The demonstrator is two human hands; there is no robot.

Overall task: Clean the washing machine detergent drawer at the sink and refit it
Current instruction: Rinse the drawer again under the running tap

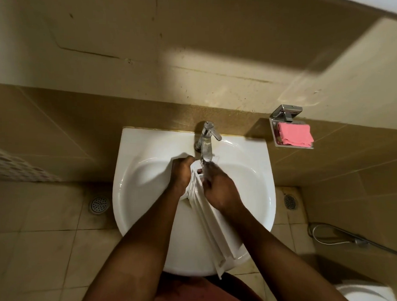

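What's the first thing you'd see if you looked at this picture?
Two hands in the middle: the left hand and right hand hold a long white detergent drawer under water running from the tap, over the white sink. Next, the pink cloth in the metal holder on the wall, upper right, pops out.

Centre of sink [133,193] taken up by drawer [215,225], lying slantwise from under the faucet [207,139] to past the near rim. Far end of drawer gripped by left hand [180,175], with right hand [222,190] on it just beside. Spout directly above that end, water running between. Open bowl to the left of the left forearm and to the right of the right forearm. Bare rim on both sides of faucet. On wall beyond right rim: metal holder [275,132] with pink cloth [294,136], apart from the sink.
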